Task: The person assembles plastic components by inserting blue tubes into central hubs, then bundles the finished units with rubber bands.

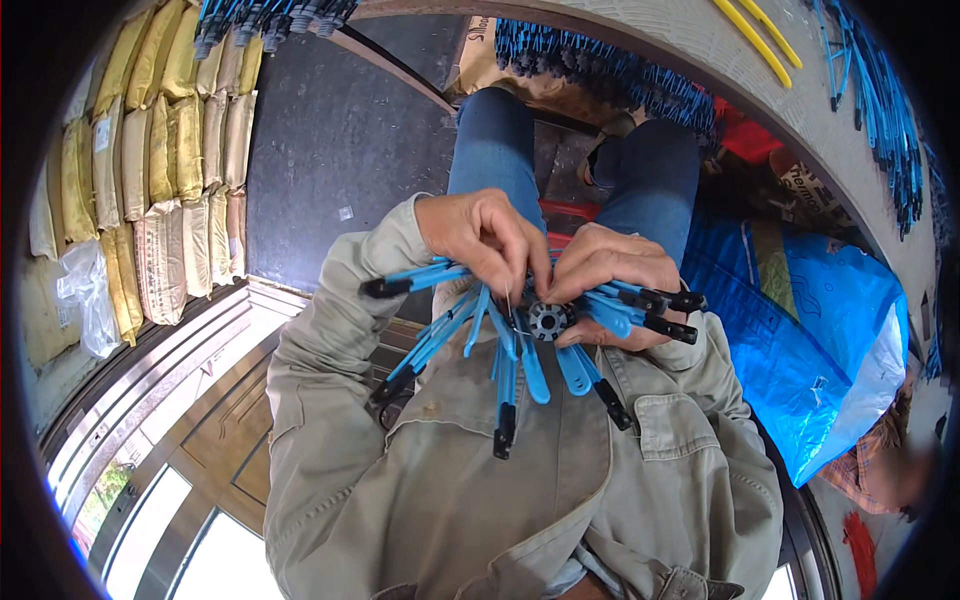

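sticks (534, 378): blue | tips (504, 432): black | hub (548, 322): dark grey | jacket (500, 490): khaki | jeans (490, 150): blue | cloth (848, 474): orange checked

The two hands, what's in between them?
The head view shows a round dark grey piece with blue strips around it, between the left hand and the right hand.

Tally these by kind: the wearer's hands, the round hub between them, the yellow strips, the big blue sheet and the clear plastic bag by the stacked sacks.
Left hand and right hand: 2
Round hub: 1
Yellow strips: 2
Blue sheet: 1
Clear plastic bag: 1
Total: 7
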`<state>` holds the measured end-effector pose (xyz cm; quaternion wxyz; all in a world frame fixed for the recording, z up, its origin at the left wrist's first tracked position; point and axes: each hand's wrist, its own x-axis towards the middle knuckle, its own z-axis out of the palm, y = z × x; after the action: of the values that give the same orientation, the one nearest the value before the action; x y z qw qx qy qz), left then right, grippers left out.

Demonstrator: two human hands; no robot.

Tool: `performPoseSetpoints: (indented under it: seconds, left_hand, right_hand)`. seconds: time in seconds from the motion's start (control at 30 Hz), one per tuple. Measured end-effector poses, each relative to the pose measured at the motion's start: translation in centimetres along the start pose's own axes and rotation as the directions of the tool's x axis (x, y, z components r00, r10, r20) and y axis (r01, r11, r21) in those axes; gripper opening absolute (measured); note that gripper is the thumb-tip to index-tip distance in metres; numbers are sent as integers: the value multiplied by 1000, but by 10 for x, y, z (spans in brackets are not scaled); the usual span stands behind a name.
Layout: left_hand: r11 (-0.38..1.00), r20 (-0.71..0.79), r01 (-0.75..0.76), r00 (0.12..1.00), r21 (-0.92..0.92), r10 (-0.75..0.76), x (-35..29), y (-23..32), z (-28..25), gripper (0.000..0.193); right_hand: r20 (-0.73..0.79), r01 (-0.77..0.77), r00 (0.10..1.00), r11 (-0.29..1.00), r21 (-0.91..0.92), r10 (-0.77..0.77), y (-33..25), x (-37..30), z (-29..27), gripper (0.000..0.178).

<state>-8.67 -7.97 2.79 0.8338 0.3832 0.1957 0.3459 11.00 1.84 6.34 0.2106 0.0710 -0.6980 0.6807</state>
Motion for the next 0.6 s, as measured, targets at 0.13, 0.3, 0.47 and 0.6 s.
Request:
performPoseSetpoints:
  seconds: [0.13,0.3,0.47,0.6]
  left_hand:
    - [959,35,-196,981,205,193,1,4,8,18]
    - [880,-88,-243,949,408,303,-6,5,28,14]
    - [849,-200,-258,902,461,383,-12,2,38,14]
    - [879,-212,-215,921,425,328,-13,4,38,14]
  right_hand:
    - [-59,-31,998,1000,4,31,3,-4,2,34]
    - [-26,-30,999,999,-8,30,-1,1,4,31]
    - [21,-55,998,998,6,55,0,3,7,30]
    - [75,-47,996,999,11,46,1,4,7,29]
